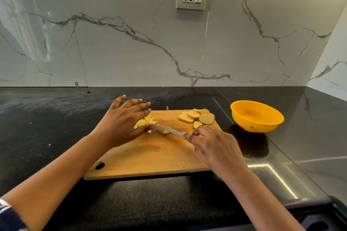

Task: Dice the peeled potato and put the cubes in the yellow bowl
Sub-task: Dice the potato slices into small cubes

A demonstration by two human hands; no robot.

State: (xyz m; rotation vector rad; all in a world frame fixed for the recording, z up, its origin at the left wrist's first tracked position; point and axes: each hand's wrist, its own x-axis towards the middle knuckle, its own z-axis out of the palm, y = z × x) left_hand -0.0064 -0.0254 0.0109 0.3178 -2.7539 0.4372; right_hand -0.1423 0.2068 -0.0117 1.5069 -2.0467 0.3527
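Right fingers clamp the knife; left fingers spread over pale potato cubes.

Left hand splayed, right hand curled tight.

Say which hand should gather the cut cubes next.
Probably the left hand: it is open and spread right over the cubes. The right hand grips the knife, so it is less free.

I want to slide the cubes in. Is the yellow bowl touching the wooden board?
Apart. Head view shows black counter between the yellow bowl and the wooden board.
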